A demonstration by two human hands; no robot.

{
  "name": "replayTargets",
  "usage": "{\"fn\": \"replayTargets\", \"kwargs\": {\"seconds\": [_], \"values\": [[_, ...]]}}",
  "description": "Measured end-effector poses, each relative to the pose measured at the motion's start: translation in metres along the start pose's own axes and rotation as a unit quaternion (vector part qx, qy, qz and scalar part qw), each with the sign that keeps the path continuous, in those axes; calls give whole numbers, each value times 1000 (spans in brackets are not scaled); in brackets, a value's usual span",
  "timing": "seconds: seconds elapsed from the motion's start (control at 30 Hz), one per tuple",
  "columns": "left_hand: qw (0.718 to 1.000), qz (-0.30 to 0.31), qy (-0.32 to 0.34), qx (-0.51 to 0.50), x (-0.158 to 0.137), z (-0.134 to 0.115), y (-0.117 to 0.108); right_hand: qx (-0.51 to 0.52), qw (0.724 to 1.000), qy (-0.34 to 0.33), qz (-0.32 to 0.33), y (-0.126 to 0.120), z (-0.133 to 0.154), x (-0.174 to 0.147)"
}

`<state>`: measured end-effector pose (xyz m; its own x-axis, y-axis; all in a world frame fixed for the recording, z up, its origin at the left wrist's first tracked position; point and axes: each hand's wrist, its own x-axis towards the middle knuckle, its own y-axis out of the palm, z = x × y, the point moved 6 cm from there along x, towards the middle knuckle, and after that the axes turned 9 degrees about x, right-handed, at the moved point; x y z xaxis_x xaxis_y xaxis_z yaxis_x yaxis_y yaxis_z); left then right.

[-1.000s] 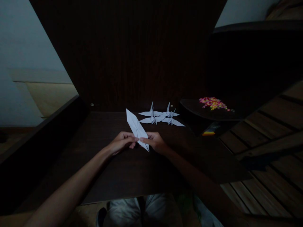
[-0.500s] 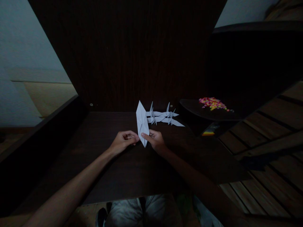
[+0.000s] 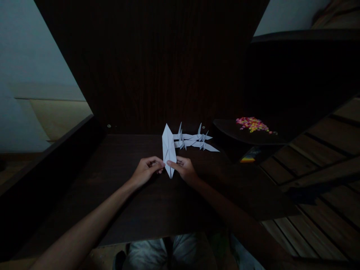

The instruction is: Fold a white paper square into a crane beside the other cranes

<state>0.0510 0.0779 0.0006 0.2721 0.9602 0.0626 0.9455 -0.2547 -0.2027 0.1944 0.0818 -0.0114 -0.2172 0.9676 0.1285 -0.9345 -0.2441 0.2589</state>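
Observation:
A long diamond of folded white paper (image 3: 168, 144) stands out from the dark desk, its lower point split by a slit. My right hand (image 3: 184, 168) grips its lower right edge, thumb on top and fingers beneath. On the other side my left hand (image 3: 147, 168) pinches the lower left edge between thumb and fingertips. Just behind and to the right, several white origami cranes (image 3: 201, 144) lie in two rows, their left ends partly hidden by the folded paper.
A heap of small pink, red and yellow pieces (image 3: 253, 123) lies on a rounded side shelf (image 3: 227, 127) at the right. Below that shelf is an item with a rainbow-coloured edge (image 3: 247, 159). A raised board (image 3: 50, 150) borders the desk on the left.
The folded paper has turned slightly and come a little lower, its bottom tip shifting left. My left fingertips now press on its edge; both hands stay in nearly the same place.

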Motion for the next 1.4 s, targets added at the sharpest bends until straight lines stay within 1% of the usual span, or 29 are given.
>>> {"fn": "replayTargets", "kwargs": {"seconds": [0.1, 0.23, 0.37, 0.47, 0.63, 0.97, 1.23, 1.4], "values": [[1000, -9, 9, 3, 0, -2, -2, -3, 1000, 3, 1, -1, 2, 0], [1000, -24, 15, 11, 0, -2, -5, -18, 1000, -9, -22, -7, 5, 2], [1000, -22, 11, -4, 0, -1, -5, 3, 999, -2, -43, -12, 1, 6], [1000, -22, 8, -10, 0, -1, -5, -7, 999, -14, -50, -13, 2, 7], [1000, -17, -5, -6, 1, 0, -4, -32, 998, -33, -42, -12, 7, 6], [999, 0, -36, -26, -1, 4, -1, -35, 998, -30, -35, -11, 5, 5], [1000, 2, -9, -23, 2, 5, -4, -41, 998, -30, -35, -13, 6, 5], [1000, 12, -10, -20, 0, 3, -3, -38, 999, -22, -11, -9, 6, 2]]}}
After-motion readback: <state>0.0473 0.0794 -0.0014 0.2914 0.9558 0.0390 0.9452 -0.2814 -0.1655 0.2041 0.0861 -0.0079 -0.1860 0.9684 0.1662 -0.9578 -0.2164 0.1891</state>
